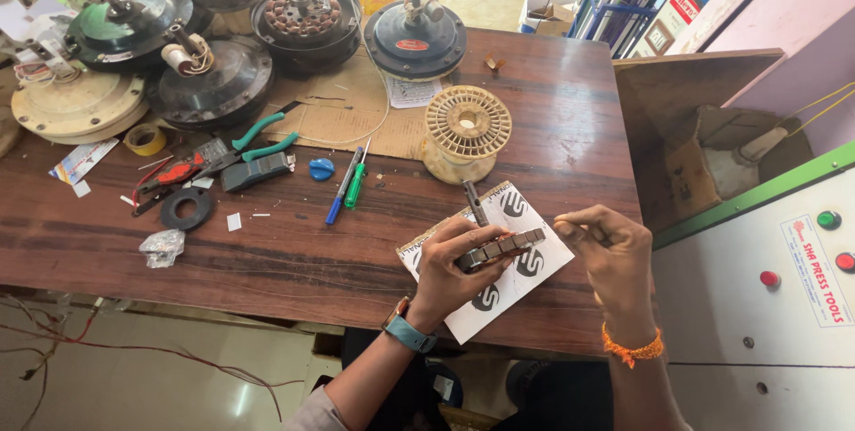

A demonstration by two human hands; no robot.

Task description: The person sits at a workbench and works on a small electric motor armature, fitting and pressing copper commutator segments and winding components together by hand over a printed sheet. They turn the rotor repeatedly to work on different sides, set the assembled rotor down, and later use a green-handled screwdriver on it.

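My left hand (pixel 450 264) grips a round metal fan stator core (pixel 500 248) with a shaft sticking up, holding it edge-on above a white printed card (pixel 525 275) on the wooden table (pixel 294 253). A watch with a blue strap sits on that wrist. My right hand (pixel 610 248), with an orange thread band at the wrist, is pinched shut just right of the core, fingertips close to its rim. Whether a thin wire runs between the fingers is too fine to tell.
A cream plastic wire spool (pixel 467 128) stands behind the card. Several fan motor housings (pixel 214 79) crowd the far left. Green-handled pliers (pixel 258 142), a blue pen (pixel 343 189), a green screwdriver (pixel 356 183) and tape rolls (pixel 185 207) lie mid-table. A white machine cabinet with buttons (pixel 784 280) stands right.
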